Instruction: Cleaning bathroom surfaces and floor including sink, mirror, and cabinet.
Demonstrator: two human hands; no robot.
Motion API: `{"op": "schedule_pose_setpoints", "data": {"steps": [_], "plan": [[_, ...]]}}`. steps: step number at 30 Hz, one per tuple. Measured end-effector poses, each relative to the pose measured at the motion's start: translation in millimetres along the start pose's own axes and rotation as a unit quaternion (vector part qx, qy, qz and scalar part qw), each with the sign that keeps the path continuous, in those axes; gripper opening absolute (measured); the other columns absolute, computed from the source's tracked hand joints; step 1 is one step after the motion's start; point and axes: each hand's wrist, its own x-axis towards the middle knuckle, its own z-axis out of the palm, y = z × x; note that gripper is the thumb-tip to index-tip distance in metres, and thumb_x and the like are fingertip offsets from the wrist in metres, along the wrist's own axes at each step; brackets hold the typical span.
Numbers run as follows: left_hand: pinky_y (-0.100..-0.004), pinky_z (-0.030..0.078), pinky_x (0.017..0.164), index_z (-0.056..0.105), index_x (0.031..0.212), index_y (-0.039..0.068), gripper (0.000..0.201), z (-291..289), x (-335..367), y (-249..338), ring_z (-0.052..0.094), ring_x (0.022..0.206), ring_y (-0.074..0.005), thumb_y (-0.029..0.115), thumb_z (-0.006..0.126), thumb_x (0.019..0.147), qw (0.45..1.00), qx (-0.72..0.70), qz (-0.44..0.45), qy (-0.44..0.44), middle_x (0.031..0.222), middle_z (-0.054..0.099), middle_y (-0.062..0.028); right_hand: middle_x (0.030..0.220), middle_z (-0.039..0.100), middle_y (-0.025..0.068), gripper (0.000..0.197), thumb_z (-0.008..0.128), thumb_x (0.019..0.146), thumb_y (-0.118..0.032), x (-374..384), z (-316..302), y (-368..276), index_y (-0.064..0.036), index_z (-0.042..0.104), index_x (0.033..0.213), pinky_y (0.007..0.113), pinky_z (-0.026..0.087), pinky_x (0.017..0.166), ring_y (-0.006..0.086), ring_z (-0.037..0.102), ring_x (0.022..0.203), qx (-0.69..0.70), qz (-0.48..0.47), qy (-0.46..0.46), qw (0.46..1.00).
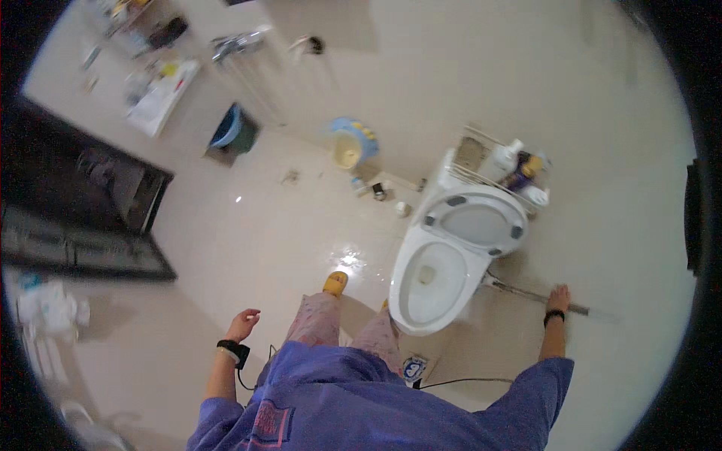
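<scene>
My right hand is closed around a long, thin, greyish-brown handle, out to the right of a white toilet. The handle's pale far end meets the toilet's right side; what kind of tool it is, I cannot make out. The toilet's lid and seat are raised, so the bowl lies uncovered. My left hand hangs beside my left leg with its fingers apart and nothing in it.
A wire basket with bottles sits on the toilet tank. Small containers and a blue-and-yellow tub stand along the wall. Farther left are a blue bin, a white shelf and a dark door frame. Water glistens on the floor.
</scene>
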Motion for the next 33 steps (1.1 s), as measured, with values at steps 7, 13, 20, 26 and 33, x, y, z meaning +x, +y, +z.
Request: {"op": "schedule_pose_setpoints", "data": {"steps": [7, 13, 20, 26, 33], "plan": [[-0.0312, 0.047, 0.076, 0.058, 0.105, 0.005, 0.027, 0, -86, -80, 0.060, 0.080, -0.0163, 0.021, 0.053, 0.084, 0.983, -0.092, -0.128, 0.090, 0.091, 0.063, -0.0091, 0.128, 0.043, 0.0099, 0.049, 0.041, 0.087, -0.031, -84, 2, -56, -0.0142, 0.033, 0.132, 0.055, 0.036, 0.091, 0.0308, 0.042, 0.117, 0.053, -0.120, -0.056, 0.990], [-0.0310, 0.046, 0.074, 0.059, 0.104, 0.005, 0.026, 5, -97, -143, 0.059, 0.079, -0.0174, 0.020, 0.054, 0.083, 0.971, -0.163, -0.132, 0.112, 0.092, 0.063, -0.0097, 0.105, 0.056, 0.0167, 0.044, 0.043, 0.088, -0.037, -177, 25, -77, -0.0021, 0.046, 0.114, 0.038, 0.046, 0.080, 0.0286, 0.054, 0.099, 0.143, -0.102, -0.120, 0.977], [-0.0318, 0.048, 0.074, 0.058, 0.106, 0.004, 0.028, -44, -25, -164, 0.059, 0.083, -0.0220, 0.018, 0.056, 0.081, 0.964, -0.181, -0.015, 0.192, 0.099, 0.061, -0.0133, 0.090, 0.060, 0.0160, 0.040, 0.043, 0.088, -0.037, -303, -36, -145, -0.0034, 0.050, 0.108, 0.040, 0.048, 0.069, 0.0297, 0.058, 0.081, 0.132, -0.117, -0.064, 0.982], [-0.0336, 0.046, 0.077, 0.057, 0.107, 0.004, 0.028, -117, 18, -215, 0.058, 0.084, -0.0259, 0.017, 0.052, 0.082, 0.964, -0.192, 0.017, 0.180, 0.103, 0.058, -0.0167, 0.088, 0.061, 0.0144, 0.037, 0.042, 0.089, -0.037, -398, -162, -299, -0.0046, 0.052, 0.104, 0.039, 0.047, 0.067, 0.0284, 0.057, 0.078, 0.173, -0.190, -0.009, 0.966], [-0.0335, 0.046, 0.079, 0.055, 0.110, 0.006, 0.027, -197, 25, -260, 0.057, 0.088, -0.0250, 0.018, 0.050, 0.087, 0.949, -0.264, 0.002, 0.170, 0.106, 0.057, -0.0133, 0.087, 0.061, 0.0126, 0.035, 0.041, 0.089, -0.037, -468, -277, -434, -0.0061, 0.055, 0.099, 0.038, 0.046, 0.064, 0.0269, 0.056, 0.075, 0.197, -0.271, 0.034, 0.942]]}}
